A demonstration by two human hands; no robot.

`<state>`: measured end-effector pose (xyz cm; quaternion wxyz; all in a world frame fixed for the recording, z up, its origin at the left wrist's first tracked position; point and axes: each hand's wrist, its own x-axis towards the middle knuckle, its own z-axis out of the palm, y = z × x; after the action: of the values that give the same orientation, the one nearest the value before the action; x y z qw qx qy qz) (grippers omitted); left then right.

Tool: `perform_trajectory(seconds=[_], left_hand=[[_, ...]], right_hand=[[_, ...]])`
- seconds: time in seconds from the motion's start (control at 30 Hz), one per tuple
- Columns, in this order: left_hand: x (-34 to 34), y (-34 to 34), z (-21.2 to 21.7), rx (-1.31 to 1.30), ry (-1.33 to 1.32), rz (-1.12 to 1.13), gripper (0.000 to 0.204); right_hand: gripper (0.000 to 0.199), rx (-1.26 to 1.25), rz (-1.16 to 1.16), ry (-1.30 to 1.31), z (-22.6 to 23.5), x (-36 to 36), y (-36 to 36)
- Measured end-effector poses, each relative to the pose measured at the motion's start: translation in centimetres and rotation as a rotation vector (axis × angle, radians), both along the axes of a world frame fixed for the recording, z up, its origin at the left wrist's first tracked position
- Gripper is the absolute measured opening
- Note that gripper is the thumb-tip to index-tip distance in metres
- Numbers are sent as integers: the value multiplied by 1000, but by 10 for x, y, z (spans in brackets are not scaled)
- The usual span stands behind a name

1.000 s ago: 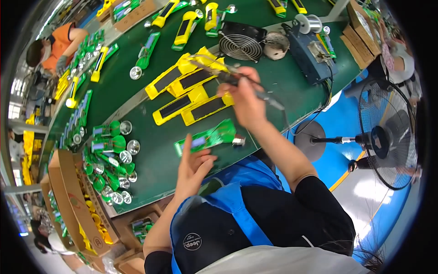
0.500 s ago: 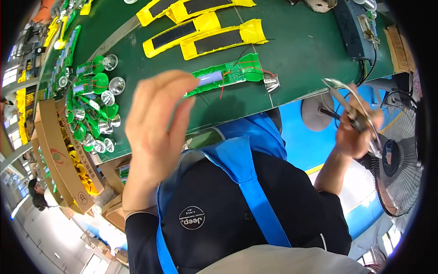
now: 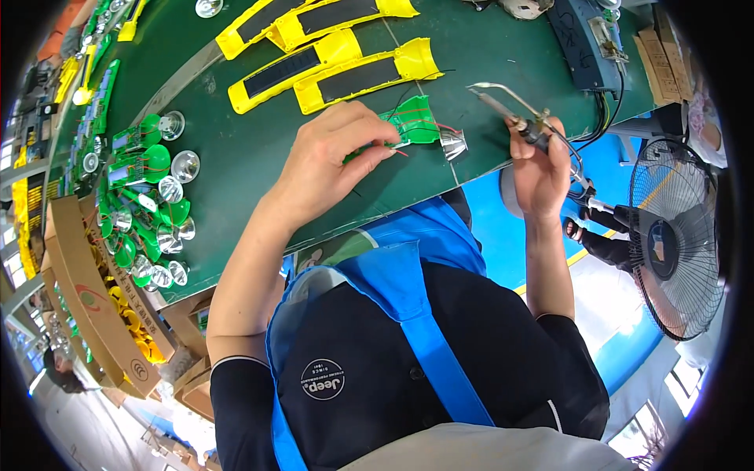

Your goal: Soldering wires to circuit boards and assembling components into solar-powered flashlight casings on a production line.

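Observation:
My left hand [image 3: 338, 157] is over a green lamp housing [image 3: 424, 116] on the bench, thumb and forefinger pinched on a thin red wire [image 3: 401, 153]. The hand covers the housing's left part, including the battery. Red wires run from the housing's right end to a silver cone-shaped reflector [image 3: 453, 144] lying by the bench edge. To the right, my right hand [image 3: 540, 173] grips a soldering iron [image 3: 514, 119] with a thin curved metal tube along it. Its tip points up and left, apart from the housing.
Several yellow shells [image 3: 334, 55] with dark panels lie beyond the housing. Green housings with reflectors [image 3: 149, 169] crowd the left, above a cardboard box [image 3: 90, 290]. A blue-grey device [image 3: 577, 47] with cables stands back right. A fan [image 3: 667, 235] is at the right, near a person's leg [image 3: 609, 247].
My left hand has moved right, down to the housing, and now pinches the red wire. My right hand has brought the soldering iron left, toward the housing and over the bench.

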<state>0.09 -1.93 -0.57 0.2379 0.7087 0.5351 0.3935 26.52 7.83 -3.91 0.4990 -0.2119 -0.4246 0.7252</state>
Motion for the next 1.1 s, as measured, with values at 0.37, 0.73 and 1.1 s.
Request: perform_trajectory(seconds=[0.37,0.73,1.1], left_hand=[[21,-1,4,-20,210,291,15],[20,5,7,-131,239,277,12],[23,3,4,-60,278,312,17]], right_hand=[[21,198,24,-474,7,-25,-10],[18,305,36,-661,10,-31,-10],[21,388,38,-687,11,-31,-11]])
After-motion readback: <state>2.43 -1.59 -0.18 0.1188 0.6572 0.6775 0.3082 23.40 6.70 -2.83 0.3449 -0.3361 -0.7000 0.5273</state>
